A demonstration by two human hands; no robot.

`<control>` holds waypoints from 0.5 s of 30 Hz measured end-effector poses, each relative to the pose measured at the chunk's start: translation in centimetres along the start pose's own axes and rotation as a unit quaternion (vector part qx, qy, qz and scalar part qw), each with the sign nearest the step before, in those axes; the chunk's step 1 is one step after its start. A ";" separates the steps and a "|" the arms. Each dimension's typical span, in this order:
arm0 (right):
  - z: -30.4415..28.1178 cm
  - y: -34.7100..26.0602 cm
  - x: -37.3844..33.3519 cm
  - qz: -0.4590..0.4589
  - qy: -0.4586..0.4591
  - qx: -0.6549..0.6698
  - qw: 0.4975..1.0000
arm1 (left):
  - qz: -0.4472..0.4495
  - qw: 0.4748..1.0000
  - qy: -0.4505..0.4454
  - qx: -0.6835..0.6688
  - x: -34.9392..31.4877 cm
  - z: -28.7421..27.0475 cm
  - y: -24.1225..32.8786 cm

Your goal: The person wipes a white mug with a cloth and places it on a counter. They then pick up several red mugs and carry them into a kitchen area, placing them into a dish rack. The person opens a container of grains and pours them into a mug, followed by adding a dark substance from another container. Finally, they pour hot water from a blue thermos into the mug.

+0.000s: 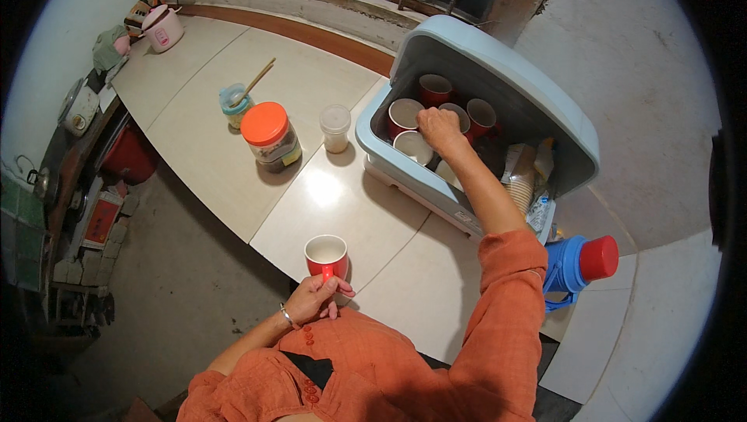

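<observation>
The left hand [317,298] holds the mug [326,253] by its handle [327,273], likely safest for slick, breakable ware; the right hand [442,128] has an unclear grip.

White glare on cream-tiled bench [311,200], soft shadow below clear orange-lidded jar [271,142], dim grey floor [191,243], fisheye-bent edges, black corners
</observation>
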State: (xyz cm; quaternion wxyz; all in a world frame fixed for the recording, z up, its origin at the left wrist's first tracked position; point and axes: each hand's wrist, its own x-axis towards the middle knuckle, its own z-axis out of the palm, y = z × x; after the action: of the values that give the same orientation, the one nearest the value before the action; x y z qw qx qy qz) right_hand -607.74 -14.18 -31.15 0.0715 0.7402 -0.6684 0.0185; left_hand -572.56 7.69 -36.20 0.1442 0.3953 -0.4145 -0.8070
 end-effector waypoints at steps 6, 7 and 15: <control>-4.5 1.1 -3.6 0.053 -0.091 -0.006 0.994 | 0.004 1.000 -0.005 -0.004 0.0 -0.3 -0.3; -5.8 1.6 -4.6 0.066 -0.154 0.018 0.986 | 0.003 1.000 -0.005 -0.007 0.0 -0.3 -0.3; -2.0 4.7 -6.5 0.152 -0.156 0.070 0.973 | -0.036 0.999 -0.029 0.023 0.4 0.9 1.5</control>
State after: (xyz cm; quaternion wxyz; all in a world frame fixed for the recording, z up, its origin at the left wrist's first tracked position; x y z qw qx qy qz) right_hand -612.94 -7.96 -29.58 -0.0895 0.6268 -0.7730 -0.0401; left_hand -573.62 7.03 -34.96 0.0941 0.3898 -0.4226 -0.8128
